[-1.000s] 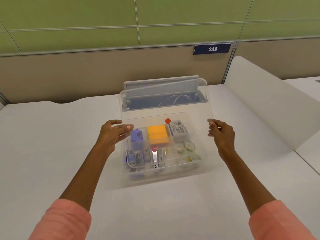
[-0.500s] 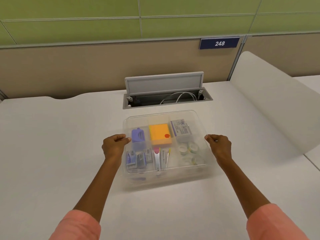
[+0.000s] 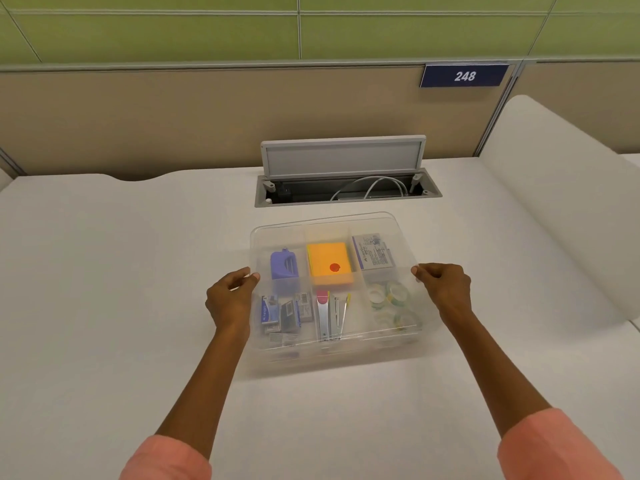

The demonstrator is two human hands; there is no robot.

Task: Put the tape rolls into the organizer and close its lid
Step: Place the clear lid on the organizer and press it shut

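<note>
Organizer (image 3: 408,344) was clear; tape rolls (image 3: 391,299) pale green-yellow; sticky notes (image 3: 329,256) orange, red dot (image 3: 334,267); desk (image 3: 104,271) white; sleeves (image 3: 166,459) salmon pink.

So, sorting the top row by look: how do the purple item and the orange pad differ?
The purple item is narrower with a moulded, ridged body; the orange pad is wider, flat and square. The purple item sits in the left compartment, the pad in the middle, under the lid's red dot. Both lie flat in the organizer.

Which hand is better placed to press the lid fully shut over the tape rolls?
Right hand, probably: it grips the lid edge directly beside the tape rolls; the left hand holds the opposite edge.
</note>
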